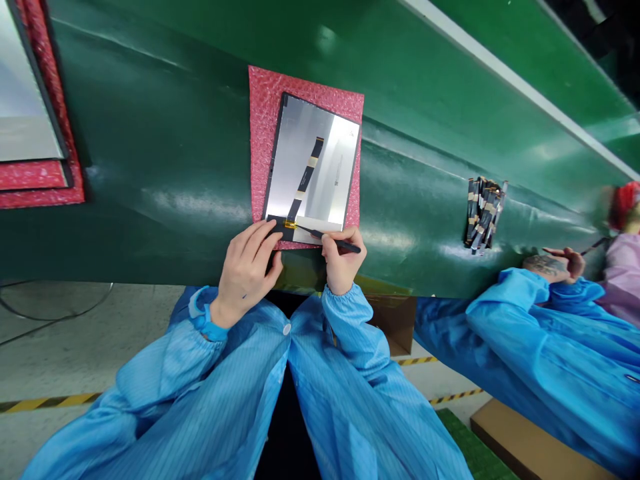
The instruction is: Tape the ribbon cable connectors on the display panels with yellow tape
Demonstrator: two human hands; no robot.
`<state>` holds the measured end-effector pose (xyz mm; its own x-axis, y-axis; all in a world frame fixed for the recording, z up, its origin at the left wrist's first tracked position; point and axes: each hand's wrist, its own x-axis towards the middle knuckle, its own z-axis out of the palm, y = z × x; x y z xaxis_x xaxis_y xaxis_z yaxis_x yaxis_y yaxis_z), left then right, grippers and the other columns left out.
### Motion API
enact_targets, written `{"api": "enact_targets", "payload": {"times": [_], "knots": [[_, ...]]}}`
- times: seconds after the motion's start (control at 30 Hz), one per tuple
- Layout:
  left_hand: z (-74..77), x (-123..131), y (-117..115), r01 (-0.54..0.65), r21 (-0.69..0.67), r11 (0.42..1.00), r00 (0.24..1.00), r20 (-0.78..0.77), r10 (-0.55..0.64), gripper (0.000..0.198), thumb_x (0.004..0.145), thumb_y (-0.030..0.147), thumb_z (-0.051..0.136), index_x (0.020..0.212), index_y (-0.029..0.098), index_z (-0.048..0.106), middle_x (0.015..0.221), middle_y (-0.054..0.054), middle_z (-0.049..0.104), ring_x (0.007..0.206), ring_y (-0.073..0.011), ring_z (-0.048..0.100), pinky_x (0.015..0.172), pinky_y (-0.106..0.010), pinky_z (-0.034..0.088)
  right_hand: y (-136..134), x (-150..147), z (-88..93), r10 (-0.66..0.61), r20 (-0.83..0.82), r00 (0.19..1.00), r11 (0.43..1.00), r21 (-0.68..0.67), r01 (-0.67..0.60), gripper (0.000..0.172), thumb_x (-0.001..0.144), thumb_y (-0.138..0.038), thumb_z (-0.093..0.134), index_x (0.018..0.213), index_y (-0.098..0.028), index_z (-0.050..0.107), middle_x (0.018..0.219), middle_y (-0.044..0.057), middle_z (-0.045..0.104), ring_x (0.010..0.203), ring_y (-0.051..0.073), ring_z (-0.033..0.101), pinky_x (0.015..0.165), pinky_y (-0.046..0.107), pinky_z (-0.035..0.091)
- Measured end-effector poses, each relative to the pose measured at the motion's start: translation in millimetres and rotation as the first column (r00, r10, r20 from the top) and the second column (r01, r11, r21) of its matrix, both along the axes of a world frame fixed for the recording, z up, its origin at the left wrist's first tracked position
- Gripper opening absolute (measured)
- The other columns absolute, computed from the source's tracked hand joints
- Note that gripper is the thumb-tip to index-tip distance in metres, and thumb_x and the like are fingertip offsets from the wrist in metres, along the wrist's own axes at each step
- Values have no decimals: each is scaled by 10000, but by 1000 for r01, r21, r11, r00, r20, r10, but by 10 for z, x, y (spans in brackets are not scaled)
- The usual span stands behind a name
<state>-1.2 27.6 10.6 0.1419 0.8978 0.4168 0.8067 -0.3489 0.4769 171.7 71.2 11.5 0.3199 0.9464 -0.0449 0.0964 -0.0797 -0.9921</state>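
A display panel (320,153) with a silvery back lies face down on a pink bubble-wrap sheet (263,120). Across its back runs a dark flex cable (307,177), its lower end at a yellow taped connector (290,225) by the panel's near edge. My left hand (249,270) rests with fingers stretched out on the near left corner, beside the connector. Pinched in my right hand (343,261) are slim black tweezers (320,235), with their tip at the connector. The exact contact of the tip is too small to tell.
A bundle of flex cables (484,213) lies right on the green table (165,147). Another panel (27,100) on pink bubble wrap sits far left. At right, a co-worker's hand (555,265) holds a thin tool; another person in pink is beyond. Cardboard boxes (525,440) stand below.
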Motion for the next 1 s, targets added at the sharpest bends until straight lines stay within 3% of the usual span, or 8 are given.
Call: {"api": "enact_targets", "payload": {"times": [0.1,0.23,0.37,0.5,0.6,0.7,0.83,1.0], "knots": [[25,-16,6,98,-46,994,991,-87,-102,636,936,169,544,1543,137,356,1480,-167,556,1376,-303,509,1152,-486,392,1,0,7,3,5,1000,1000,5,-3,221,736,-300,736,688,-235,530,595,-54,594,467,98,501,501,250,459],[23,2,23,139,-155,978,978,-132,-160,704,994,214,454,1623,158,144,1538,-153,495,1390,-286,499,1219,-497,287,-6,-13,15,4,37,999,1000,7,-4,216,744,-295,727,688,-235,527,596,-51,582,521,117,540,536,258,474],[-5,81,32,84,-161,983,992,-81,-98,656,1005,224,425,1616,159,196,1522,-150,515,1376,-286,507,1217,-493,308,-12,1,4,-5,43,999,999,47,3,202,749,-276,722,695,-230,532,602,-51,580,517,115,535,543,263,469],[-15,165,36,27,-156,987,994,-98,-42,582,1003,249,452,1569,160,351,1471,-162,563,1323,-304,543,1194,-521,342,25,109,-44,-175,59,983,979,112,168,208,751,-264,696,713,-234,494,635,-57,586,475,90,496,502,247,437],[-20,196,43,-7,-152,988,984,-178,-21,515,993,286,499,1499,189,481,1424,-168,595,1287,-326,566,1168,-544,375,70,187,-77,-235,7,972,967,107,233,238,750,-268,681,711,-241,448,601,-80,536,447,79,472,457,225,397],[-52,199,40,-7,-126,992,990,-141,-11,550,994,277,496,1533,196,422,1452,-175,565,1331,-328,537,1174,-545,380,96,207,-86,-240,-57,969,963,109,245,251,731,-254,700,706,-237,451,574,-91,518,432,74,463,445,215,374],[-109,193,25,-93,-67,993,995,-35,91,638,992,243,476,1586,130,273,1520,-226,478,1411,-338,462,1151,-510,429,104,193,-80,-235,-94,967,961,124,246,246,725,-237,702,701,-234,457,554,-101,500,422,69,452,448,212,372],[-91,157,20,-73,-91,993,995,-68,67,592,998,273,476,1569,205,334,1574,-194,416,1443,-354,417,1148,-536,430,116,197,-97,-230,-90,969,967,94,238,253,720,-276,696,713,-236,447,569,-92,520,434,72,457,448,212,369]]}}
